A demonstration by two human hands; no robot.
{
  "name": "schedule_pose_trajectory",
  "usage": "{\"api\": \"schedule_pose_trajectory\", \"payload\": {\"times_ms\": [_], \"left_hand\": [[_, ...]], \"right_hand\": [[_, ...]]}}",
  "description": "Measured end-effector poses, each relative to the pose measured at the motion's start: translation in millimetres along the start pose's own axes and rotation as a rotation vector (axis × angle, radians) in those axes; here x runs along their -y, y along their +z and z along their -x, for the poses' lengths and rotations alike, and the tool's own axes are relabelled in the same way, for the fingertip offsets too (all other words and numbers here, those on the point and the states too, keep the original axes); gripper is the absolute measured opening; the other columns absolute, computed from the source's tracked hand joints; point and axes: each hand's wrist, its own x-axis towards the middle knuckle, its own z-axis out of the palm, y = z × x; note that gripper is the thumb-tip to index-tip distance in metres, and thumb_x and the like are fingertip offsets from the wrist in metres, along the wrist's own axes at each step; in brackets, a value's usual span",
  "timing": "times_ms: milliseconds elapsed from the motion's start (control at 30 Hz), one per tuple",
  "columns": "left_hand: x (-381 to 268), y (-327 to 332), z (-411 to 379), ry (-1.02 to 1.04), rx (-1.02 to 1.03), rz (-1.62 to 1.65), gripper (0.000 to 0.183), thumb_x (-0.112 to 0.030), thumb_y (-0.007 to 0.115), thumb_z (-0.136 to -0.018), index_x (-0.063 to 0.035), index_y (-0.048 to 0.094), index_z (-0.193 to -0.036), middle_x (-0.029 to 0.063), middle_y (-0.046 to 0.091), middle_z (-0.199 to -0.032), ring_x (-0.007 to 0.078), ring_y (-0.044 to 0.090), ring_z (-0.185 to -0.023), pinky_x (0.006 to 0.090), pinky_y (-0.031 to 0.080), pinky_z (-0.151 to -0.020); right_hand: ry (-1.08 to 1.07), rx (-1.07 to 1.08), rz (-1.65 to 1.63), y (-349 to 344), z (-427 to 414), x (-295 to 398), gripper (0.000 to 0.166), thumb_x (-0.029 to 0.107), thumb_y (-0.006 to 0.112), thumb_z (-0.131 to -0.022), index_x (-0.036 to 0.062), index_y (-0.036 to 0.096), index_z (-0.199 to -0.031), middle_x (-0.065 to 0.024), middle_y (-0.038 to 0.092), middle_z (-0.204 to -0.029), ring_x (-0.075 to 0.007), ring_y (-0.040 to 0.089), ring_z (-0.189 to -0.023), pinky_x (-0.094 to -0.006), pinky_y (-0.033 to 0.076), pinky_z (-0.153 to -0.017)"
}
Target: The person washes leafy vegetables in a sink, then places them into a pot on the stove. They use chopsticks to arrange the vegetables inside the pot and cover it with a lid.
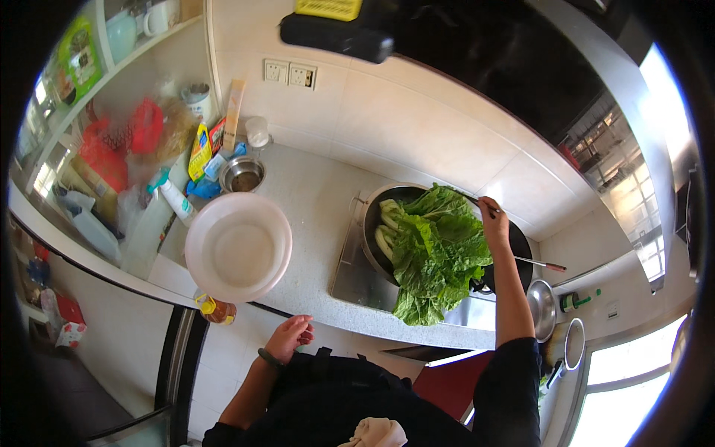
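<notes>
Large green leafy vegetable (441,251), with pale stalks at its left, fills a metal wok (371,254) and hangs over the wok's front rim. My right hand (495,220) is above the wok's right side, shut on a thin dark utensil (475,199) that slants left behind the leaves. Its far end is hidden, so I cannot tell its exact kind. My left hand (287,338) hangs in front of the counter edge, fingers loosely curled, with nothing visible in it. Nearest to it stands an oil bottle (217,310) with a yellow cap.
On the counter (313,223), left of the wok, sits a pale plastic basin (195,246). Behind it are a steel bowl (243,174) and a spray bottle (176,196). A black pan (519,251) lies right of the wok. A range hood (503,72) overhangs the back.
</notes>
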Motion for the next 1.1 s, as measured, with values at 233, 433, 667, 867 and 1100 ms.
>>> {"api": "schedule_pose_trajectory", "payload": {"times_ms": [233,433,667,867,1100], "left_hand": [[-1.9,8.0,15.0,0.016,-0.067,0.048,0.023,-0.019,0.049,-0.086,-0.0056,0.052,-0.103,0.0037,0.055,-0.083,0.0113,0.054,-0.070,0.0232,0.046,-0.064],[-3.1,10.3,15.2,0.008,-0.110,0.078,0.022,-0.021,0.050,-0.086,-0.0054,0.052,-0.102,0.0039,0.055,-0.083,0.0109,0.054,-0.070,0.0216,0.045,-0.063],[-7.9,18.2,2.6,0.012,-0.055,0.028,0.021,-0.018,0.048,-0.086,-0.0055,0.052,-0.102,0.0039,0.055,-0.083,0.0113,0.054,-0.070,0.0223,0.045,-0.061],[-1.5,17.1,-10.1,0.009,-0.008,0.006,0.023,-0.020,0.049,-0.086,-0.0054,0.051,-0.104,0.0040,0.055,-0.084,0.0121,0.053,-0.070,0.0243,0.044,-0.064],[-2.0,14.0,6.3,0.022,-0.070,0.028,0.022,-0.017,0.047,-0.086,-0.0053,0.051,-0.104,0.0049,0.055,-0.082,0.0123,0.053,-0.071,0.0246,0.044,-0.066]], "right_hand": [[0.078,0.210,0.274,14.5,-14.1,-18.9,0.032,0.034,0.055,-0.080,0.0049,0.062,-0.091,-0.0143,0.062,-0.084,-0.0279,0.059,-0.083,-0.0357,0.045,-0.071],[0.139,0.323,0.077,-20.3,3.5,-26.0,0.032,0.029,0.056,-0.081,-0.0005,0.061,-0.091,-0.0095,0.061,-0.072,-0.0122,0.056,-0.066,-0.0244,0.042,-0.060],[0.026,0.409,0.126,-19.5,68.8,45.1,0.020,0.017,0.054,-0.083,0.0011,0.061,-0.094,-0.0063,0.061,-0.081,-0.0108,0.055,-0.075,-0.0238,0.044,-0.068],[-0.011,0.263,0.029,-32.3,31.0,36.6,0.026,0.023,0.056,-0.082,0.0003,0.060,-0.094,-0.0110,0.062,-0.080,-0.0112,0.057,-0.078,-0.0249,0.044,-0.068],[-0.085,0.348,0.116,16.7,-22.7,54.9,0.026,0.027,0.054,-0.084,0.0045,0.061,-0.095,-0.0076,0.062,-0.078,-0.0151,0.058,-0.072,-0.0283,0.045,-0.065]]}}
